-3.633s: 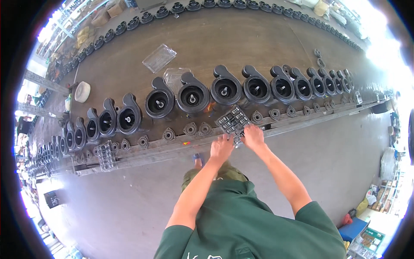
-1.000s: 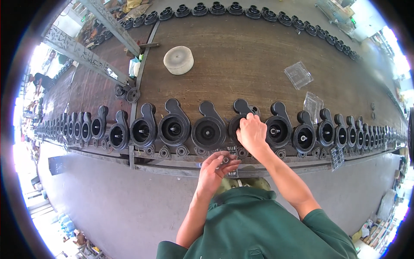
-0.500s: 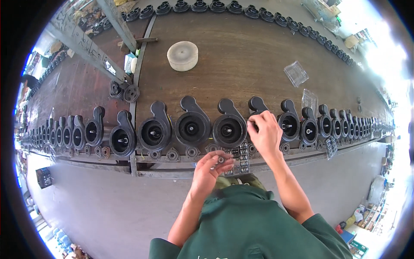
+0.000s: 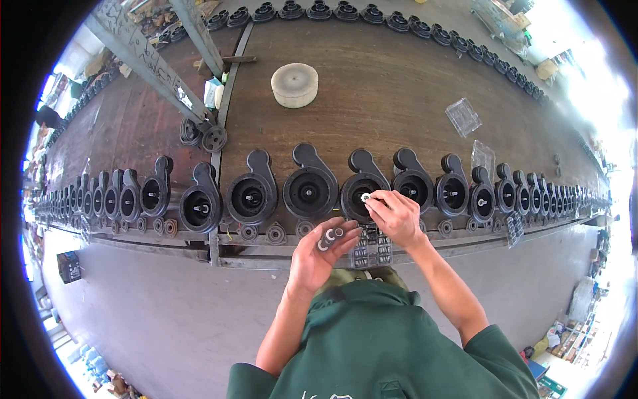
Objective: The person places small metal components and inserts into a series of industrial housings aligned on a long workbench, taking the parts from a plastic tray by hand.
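Right hand [image 4: 399, 218]: pinches a silver ring-shaped part [image 4: 365, 197] between thumb and fingers.
Silver ring-shaped part: above the bowl of a black snail-shaped housing [image 4: 362, 167]; cannot tell whether they touch.
Left hand [image 4: 314, 258]: fingers half curled around several small metal parts [image 4: 330, 235].
Clear plastic tray [image 4: 372, 247]: near the bench edge, beside both hands.

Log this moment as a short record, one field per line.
Left hand: holding several small silver metal rings
Right hand: small silver metal ring at fingertips, over a round black housing; seating unclear
Tray: clear plastic, compartmented, holding small metal parts
Surface: brown tabletop
Beyond housings: thick white disc
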`<state>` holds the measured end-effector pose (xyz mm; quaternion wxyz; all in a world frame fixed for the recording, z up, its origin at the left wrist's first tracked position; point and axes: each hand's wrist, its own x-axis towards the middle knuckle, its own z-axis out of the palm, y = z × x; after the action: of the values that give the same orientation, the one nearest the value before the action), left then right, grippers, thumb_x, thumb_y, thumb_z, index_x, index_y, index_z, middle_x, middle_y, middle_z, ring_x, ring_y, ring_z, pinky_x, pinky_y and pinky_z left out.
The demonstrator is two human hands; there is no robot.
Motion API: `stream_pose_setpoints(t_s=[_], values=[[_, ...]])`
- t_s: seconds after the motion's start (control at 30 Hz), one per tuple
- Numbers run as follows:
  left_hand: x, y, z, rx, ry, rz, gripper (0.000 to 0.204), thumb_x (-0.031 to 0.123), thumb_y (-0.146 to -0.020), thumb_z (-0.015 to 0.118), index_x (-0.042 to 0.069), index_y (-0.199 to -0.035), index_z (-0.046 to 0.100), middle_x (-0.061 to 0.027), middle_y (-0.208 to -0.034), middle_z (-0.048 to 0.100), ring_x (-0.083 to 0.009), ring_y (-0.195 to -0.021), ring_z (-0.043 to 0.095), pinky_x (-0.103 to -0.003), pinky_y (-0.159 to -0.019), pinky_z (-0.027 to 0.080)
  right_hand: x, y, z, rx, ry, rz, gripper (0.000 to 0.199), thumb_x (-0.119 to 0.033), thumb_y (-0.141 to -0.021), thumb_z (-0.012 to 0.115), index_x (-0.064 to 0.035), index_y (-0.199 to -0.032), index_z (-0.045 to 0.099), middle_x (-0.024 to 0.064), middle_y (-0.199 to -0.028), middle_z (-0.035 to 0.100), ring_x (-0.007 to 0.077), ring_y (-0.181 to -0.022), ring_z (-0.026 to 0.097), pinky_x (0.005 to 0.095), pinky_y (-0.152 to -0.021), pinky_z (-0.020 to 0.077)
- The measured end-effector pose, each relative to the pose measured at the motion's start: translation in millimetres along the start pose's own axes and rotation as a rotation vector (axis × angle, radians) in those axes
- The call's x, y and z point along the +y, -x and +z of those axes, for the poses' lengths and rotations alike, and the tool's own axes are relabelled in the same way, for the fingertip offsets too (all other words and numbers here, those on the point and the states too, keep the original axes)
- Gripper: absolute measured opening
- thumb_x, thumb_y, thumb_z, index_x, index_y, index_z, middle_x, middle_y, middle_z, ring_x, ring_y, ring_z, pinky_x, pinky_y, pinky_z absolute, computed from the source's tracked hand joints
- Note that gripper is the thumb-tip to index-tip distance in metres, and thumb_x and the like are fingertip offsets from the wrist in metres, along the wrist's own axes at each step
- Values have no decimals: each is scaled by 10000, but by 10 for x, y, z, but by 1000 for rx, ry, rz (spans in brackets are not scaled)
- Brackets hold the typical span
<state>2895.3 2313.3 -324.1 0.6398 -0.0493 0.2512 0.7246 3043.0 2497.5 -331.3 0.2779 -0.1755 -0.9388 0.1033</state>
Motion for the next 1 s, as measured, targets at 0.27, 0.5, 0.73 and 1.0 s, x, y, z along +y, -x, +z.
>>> stream_pose_setpoints(t_s=[0.27, 0.5, 0.73, 1.0], values=[[-69, -24, 130, -14, -25, 4, 483, 262, -1069, 402, -103, -1377, 475, -308, -1393, 549, -434, -1305, 554, -509, -1125, 465, 15, 57, -120, 29, -95, -52, 192, -93, -750, 804, -113, -919, 716, -3, -928, 680, 176, -747, 665, 306, -621, 543], [-171, -95, 151, -51, -163, -45, 404, 158, -1045, 431, -87, -1354, 522, -214, -1296, 625, -324, -1199, 640, -458, -1044, 530, -425, -41, -585, -176, -313, 35, 330, -227, -785, 814, -122, -1076, 699, 21, -947, 661, 229, -884, 671, 358, -700, 568], [-323, -173, 343, -31, -309, -135, 367, 47, -1034, 471, -49, -1388, 475, -236, -1299, 621, -336, -1168, 665, -483, -1002, 563, -130, 300, -593, -33, -516, 262, 169, -133, -838, 779, -73, -987, 728, 67, -890, 695, 263, -822, 687, 346, -698, 562], [128, -418, 135, 373, -737, 145, 171, 145, -1018, 598, -6, -1099, 593, -199, -963, 733, -239, -730, 743, -287, -566, 589, 885, 585, -376, -53, -365, 924, 198, -230, -871, 747, -72, -987, 770, 118, -817, 754, 225, -730, 730, 347, -699, 553]])
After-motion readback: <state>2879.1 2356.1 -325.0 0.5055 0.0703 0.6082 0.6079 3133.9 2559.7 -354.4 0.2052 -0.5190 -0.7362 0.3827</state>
